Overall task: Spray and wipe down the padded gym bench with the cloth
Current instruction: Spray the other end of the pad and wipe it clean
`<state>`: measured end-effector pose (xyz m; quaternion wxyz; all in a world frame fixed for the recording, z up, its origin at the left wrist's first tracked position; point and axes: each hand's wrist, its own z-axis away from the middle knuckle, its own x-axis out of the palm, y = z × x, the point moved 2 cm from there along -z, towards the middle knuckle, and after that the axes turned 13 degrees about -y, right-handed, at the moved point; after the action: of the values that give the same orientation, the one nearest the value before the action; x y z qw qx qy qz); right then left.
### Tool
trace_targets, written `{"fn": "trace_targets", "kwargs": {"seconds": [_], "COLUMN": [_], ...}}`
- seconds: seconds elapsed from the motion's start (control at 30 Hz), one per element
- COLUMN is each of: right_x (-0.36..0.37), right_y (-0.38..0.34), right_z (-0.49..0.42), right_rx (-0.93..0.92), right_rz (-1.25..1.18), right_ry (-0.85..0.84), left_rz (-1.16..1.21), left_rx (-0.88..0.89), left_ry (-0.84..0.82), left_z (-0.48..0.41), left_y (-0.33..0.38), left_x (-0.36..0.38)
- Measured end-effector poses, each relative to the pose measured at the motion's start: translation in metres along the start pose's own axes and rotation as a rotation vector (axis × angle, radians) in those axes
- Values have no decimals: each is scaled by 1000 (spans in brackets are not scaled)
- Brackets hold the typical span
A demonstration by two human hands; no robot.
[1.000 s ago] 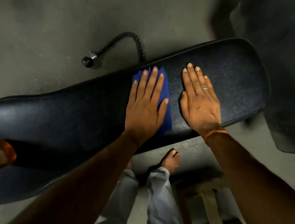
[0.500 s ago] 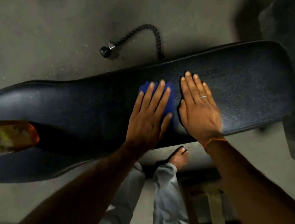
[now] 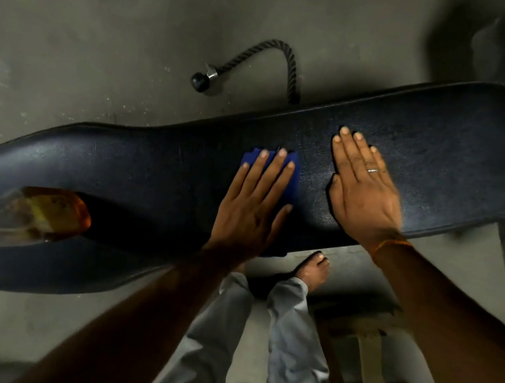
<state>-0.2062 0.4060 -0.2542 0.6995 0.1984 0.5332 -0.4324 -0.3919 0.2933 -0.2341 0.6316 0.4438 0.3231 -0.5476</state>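
**Stroke Heading Left, Away From the Bracing Hand**

Looking straight down: bare concrete floor (image 3: 87, 27) all round and, slung across it from lower left to upper right, the black padded gym bench (image 3: 147, 166), wide end at the right, narrower end at the left. Tucked in at lower right, a wooden stool (image 3: 334, 374). Lying on the left end of the pad, a clear bottle (image 3: 37, 217) with amber liquid. Too blurred to tell whether a sprayer or not.

Bracing on the wide section with the right hand (image 3: 365, 194): palm down, fingers straight and close together, holding nothing. Working mid-pad with the left hand (image 3: 248, 214): fingers straight and slightly fanned, gripping nothing, simply pinning the blue cloth (image 3: 294, 178) flat to the vinyl, with blue showing past the fingertips and beside the thumb.

Now the change. A second ago, riding right up against the bracing hand; now drawn clear of it, with a strip of bare pad opened between. No shift from the right hand at all. Reads as a wiping pass travelling toward the narrow end, so probably well short of finished, with the left stretch yet to cover and that bottle sitting in the way.

Beyond the bench, a black rope handle (image 3: 288, 59) on the floor. Under the near edge, a bare foot (image 3: 315, 266). Smallest of all, a ring (image 3: 372, 170) on the right hand.
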Motion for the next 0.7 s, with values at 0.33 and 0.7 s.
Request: {"fn": "trace_targets", "kwargs": {"seconds": [0.33, 0.7], "right_x": [0, 15], "right_y": [-5, -63], "right_z": [1, -6], "right_rx": [39, 335], "right_rz": [-23, -131], "right_ry": [26, 76], "left_rz": [85, 98], "left_rx": [-221, -291], "left_ry": [77, 111], "left_z": [-37, -17], "left_y": [-19, -80], "left_x": [-15, -18]}}
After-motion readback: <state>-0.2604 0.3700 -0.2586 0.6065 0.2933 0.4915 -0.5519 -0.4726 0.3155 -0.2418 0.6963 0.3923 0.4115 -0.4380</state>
